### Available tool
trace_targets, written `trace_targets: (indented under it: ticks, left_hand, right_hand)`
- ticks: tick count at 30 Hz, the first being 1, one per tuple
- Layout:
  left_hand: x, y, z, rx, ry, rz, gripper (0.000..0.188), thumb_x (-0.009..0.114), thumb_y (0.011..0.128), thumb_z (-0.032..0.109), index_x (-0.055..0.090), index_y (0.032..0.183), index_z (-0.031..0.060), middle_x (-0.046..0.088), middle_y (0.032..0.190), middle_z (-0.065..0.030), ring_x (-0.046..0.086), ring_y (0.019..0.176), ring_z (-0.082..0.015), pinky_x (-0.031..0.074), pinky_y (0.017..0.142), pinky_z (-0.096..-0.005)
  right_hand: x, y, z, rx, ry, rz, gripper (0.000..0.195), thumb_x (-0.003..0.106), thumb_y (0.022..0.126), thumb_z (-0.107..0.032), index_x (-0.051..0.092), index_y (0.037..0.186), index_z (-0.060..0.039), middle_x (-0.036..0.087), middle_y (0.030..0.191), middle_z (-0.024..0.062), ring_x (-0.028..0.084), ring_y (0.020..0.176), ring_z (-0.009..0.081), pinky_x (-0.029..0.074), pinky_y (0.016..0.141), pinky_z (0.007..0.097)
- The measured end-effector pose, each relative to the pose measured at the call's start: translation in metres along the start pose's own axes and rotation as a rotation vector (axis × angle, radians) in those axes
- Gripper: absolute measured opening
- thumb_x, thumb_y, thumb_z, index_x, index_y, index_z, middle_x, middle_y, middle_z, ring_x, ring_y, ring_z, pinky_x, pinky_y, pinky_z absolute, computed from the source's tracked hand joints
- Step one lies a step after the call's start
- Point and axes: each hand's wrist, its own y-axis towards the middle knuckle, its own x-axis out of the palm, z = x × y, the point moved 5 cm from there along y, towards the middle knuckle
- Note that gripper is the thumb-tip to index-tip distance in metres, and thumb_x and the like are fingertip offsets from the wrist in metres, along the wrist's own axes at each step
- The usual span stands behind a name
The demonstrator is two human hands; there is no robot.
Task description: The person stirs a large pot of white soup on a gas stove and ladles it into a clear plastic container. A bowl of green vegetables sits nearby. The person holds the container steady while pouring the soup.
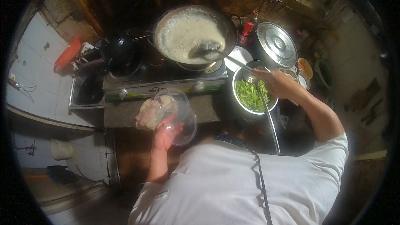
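My left hand (168,131) holds a clear round plastic container (187,134) in front of the stove. Close behind it, at the counter edge, is a crumpled cream-pink cloth (146,114), partly covered by the container. My right hand (275,82) grips the long metal handle of a ladle or turner (238,63), whose head dips into a wok (229,34). Pale, thick, creamy liquid (187,34) with froth at its edge fills much of the wok. Below my right hand, a white-rimmed pot (235,98) holds cut green vegetables (250,95) and a second metal ladle (271,123).
The wok sits on the right burner of a two-knob gas stove (162,89). A black pot (118,50) stands at left, near a sink (87,84) and an orange-red basin (67,54). At right are a white plate (239,56), a metal lid (276,42) and a red-labelled bottle (247,29).
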Motion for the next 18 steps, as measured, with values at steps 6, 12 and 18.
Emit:
trace_targets:
  ticks: [6,12,18]
  left_hand:
    - [0.019,0.001,0.012,-0.01,0.018,-0.025,0.072,0.07,0.091,0.032,0.041,0.142,-0.0097,0.049,0.142,-0.0235,0.063,0.111,-0.0422,0.054,0.093,-0.0471]
    - [0.0,-0.016,0.013,0.033,0.051,0.001,0.077,0.068,0.091,0.039,0.038,0.146,-0.0069,0.045,0.147,-0.0228,0.062,0.113,-0.0407,0.053,0.094,-0.0468]
    - [0.0,-0.016,0.008,0.022,0.088,0.012,0.081,0.068,0.089,0.043,0.038,0.147,-0.0056,0.044,0.149,-0.0216,0.061,0.115,-0.0414,0.053,0.094,-0.0471]
  right_hand:
    - [0.058,0.134,0.007,-0.156,0.171,0.202,0.069,0.054,0.085,-0.002,0.042,0.151,-0.0152,0.067,0.114,0.0283,0.067,0.101,0.0395,0.053,0.089,0.0458]
    - [0.039,0.063,-0.019,-0.251,0.262,0.053,0.067,0.052,0.086,0.0,0.043,0.151,-0.0131,0.068,0.116,0.0252,0.069,0.098,0.0326,0.053,0.086,0.0431]
    - [0.027,0.07,0.014,-0.052,0.109,0.069,0.069,0.05,0.084,0.002,0.043,0.151,-0.0141,0.068,0.113,0.0267,0.07,0.091,0.0313,0.054,0.08,0.0444]
